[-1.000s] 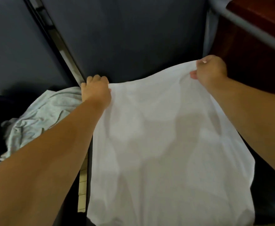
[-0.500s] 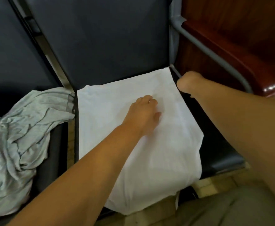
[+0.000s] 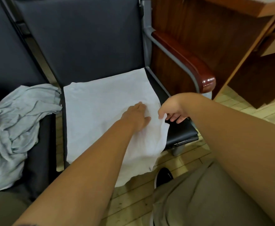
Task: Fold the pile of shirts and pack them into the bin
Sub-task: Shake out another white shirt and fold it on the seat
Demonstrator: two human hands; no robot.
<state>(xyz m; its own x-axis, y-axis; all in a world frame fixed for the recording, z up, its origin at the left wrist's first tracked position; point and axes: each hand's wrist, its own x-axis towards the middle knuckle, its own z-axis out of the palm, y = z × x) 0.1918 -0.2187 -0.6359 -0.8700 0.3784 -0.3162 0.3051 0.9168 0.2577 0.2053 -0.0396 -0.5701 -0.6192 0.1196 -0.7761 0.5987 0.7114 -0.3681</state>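
A white shirt (image 3: 101, 111) lies spread over the seat of a dark chair (image 3: 180, 134), its front part hanging over the seat's front edge. My left hand (image 3: 138, 116) presses flat on the shirt near its right side, fingers straight. My right hand (image 3: 172, 110) pinches the shirt's right edge between thumb and fingers, lifting it slightly. A crumpled grey shirt (image 3: 14, 128) is heaped on the neighbouring seat to the left. No bin is in view.
The chair has a grey metal frame and a glossy brown armrest (image 3: 190, 62) on the right. A wooden desk (image 3: 231, 30) stands behind it. My shoe (image 3: 163, 176) and trouser legs are on the pale wooden floor at the bottom.
The white shirt, held up by both hands a second ago, now lies on the seat. My left hand went to its middle-right; my right hand came down its right edge and pinched it.
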